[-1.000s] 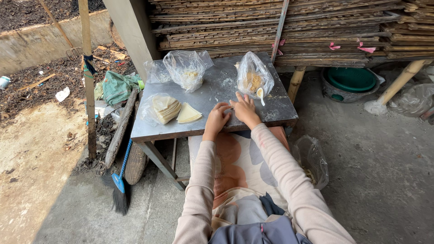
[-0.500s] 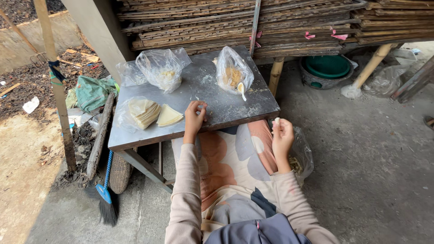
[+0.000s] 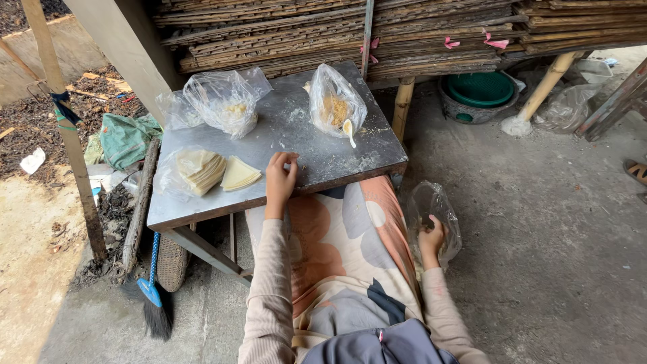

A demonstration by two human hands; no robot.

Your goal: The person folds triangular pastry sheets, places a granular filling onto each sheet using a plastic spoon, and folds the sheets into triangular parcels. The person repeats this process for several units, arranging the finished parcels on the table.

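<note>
A low metal table [image 3: 222, 202] is standing on bare concrete before stacked bamboo slats. The left hand [image 3: 280, 176] is resting on the tabletop, fingers curled and seemingly holding nothing, the pile of folded wrappers [image 3: 209, 170] lying at its nine o'clock. The right hand [image 3: 430, 237] is reaching into a clear plastic bag [image 3: 431, 205] at the table's four o'clock, probably dropping or fetching a piece; its grip is hidden by the film, and the bag's contents are hard to make out.
</note>
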